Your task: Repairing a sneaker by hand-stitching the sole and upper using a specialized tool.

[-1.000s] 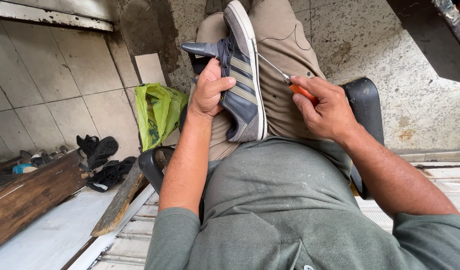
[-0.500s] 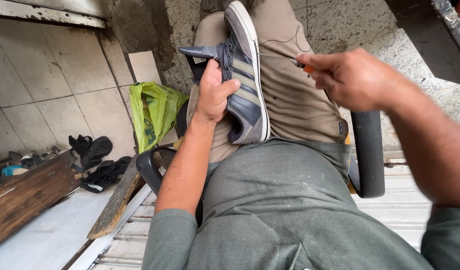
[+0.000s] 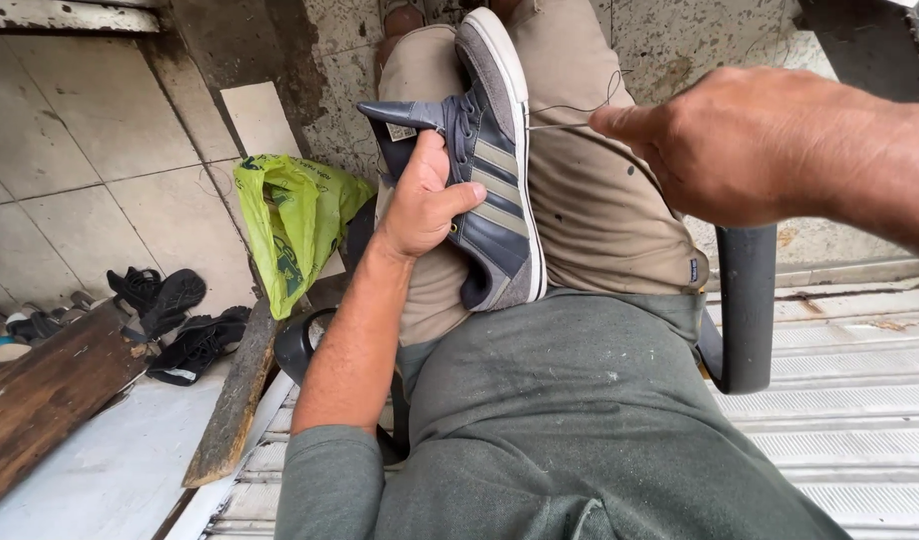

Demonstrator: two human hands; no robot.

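Navy-blue suede sneaker with pale side stripes and a white sole [image 3: 495, 190], lying on its side across the lap on the tan trousers [image 3: 600, 190]. Clasped at the tongue and laces by the left hand [image 3: 425, 205], fingers curled closed round the upper to steady it. From the sole edge, a thin pale thread [image 3: 570, 108] drawn taut to the right hand [image 3: 750, 145], closed with thumb and forefinger pinching the thread's end; no tool visible in that hand. Judged step: pulling a stitch tight along the sole seam. Next move, by that judgement, calling for steady tension without snapping the thread, and a firm hold on the shoe. Beyond the lap, black chair armrests [image 3: 745, 300], a crumpled yellow-green plastic bag [image 3: 295, 225], a weathered wooden plank [image 3: 235, 400] and dark worn shoes [image 3: 170, 320] on the tiled floor [image 3: 70, 180].
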